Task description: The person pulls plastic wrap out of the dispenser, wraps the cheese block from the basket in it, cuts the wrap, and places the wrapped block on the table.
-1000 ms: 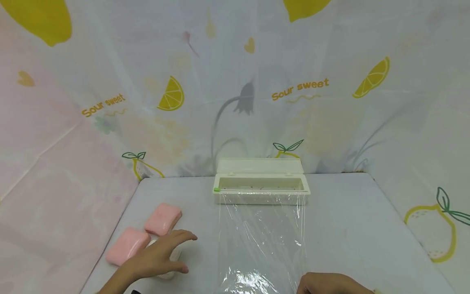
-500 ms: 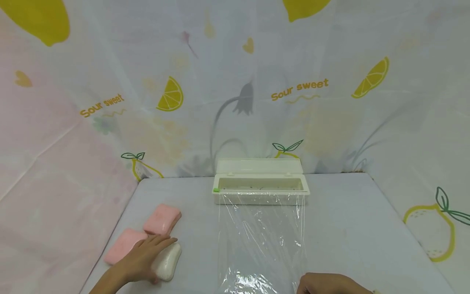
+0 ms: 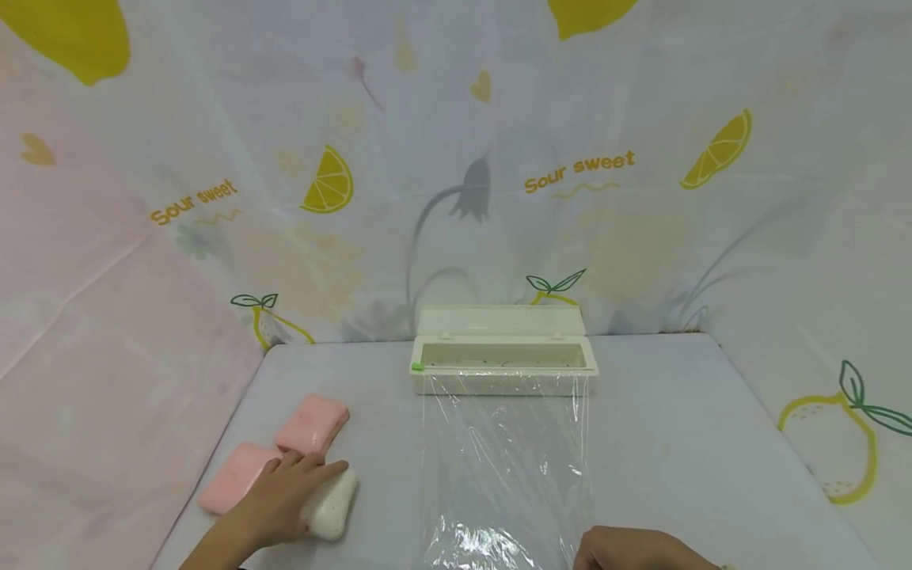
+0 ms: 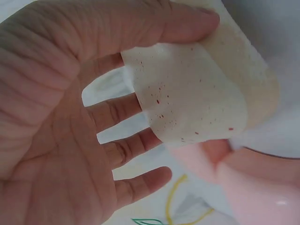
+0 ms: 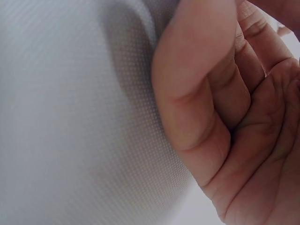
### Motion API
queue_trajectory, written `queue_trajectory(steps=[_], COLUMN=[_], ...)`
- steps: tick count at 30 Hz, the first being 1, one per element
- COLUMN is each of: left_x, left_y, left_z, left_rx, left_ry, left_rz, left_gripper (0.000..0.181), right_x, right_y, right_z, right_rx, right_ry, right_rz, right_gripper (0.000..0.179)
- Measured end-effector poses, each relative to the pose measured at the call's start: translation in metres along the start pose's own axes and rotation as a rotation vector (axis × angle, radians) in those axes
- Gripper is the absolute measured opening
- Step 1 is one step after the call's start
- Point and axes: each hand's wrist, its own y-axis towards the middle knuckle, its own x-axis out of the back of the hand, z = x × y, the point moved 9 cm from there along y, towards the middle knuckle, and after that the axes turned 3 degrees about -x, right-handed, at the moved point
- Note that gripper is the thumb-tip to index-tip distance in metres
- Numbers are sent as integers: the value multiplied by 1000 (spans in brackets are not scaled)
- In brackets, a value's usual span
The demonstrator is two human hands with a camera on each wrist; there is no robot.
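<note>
A white bar of soap [image 3: 332, 507] with red specks is gripped by my left hand [image 3: 281, 495], thumb on one face and fingertips behind it in the left wrist view. Two pink bars of soap [image 3: 313, 423] lie just beyond and left of that hand, one partly covered by it. A sheet of cling film [image 3: 506, 467] stretches from a white dispenser box [image 3: 506, 384] toward the front. My right hand [image 3: 634, 548] is curled at the film's near right corner, and creases run toward it. The right wrist view shows bent fingers [image 5: 187, 108]; the pinched film edge is hidden.
The dispenser's lid [image 3: 502, 321] stands raised at the back, near the lemon-print cloth [image 3: 634, 261] behind the table. A small green tab [image 3: 417, 366] sits at its left end. White table surface [image 3: 670, 443] extends right of the film.
My left hand has come down from above the white soap bar and closed round it, shifting it slightly right. The right hand and the film have stayed in place.
</note>
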Motion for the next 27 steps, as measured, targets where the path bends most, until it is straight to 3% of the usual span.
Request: queue_trajectory(steps=[8, 11, 18, 27], left_x=[37, 40, 27, -2], left_y=[35, 50, 85, 125], left_z=[-61, -86, -129, -176], left_rx=[-124, -184, -254, -322], left_ry=[-82, -155, -257, -189], left_rz=[-166, -179, -153, -150], left_gripper=[84, 80, 74, 66], right_x=[1, 1, 0, 2], right_y=[1, 1, 2, -3], right_z=[-4, -6, -7, -8], right_rx=[-25, -31, -15, -36], right_ry=[-7, -12, 5, -30], right_rz=[-16, -14, 6, -62], right_gripper=[32, 32, 33, 33])
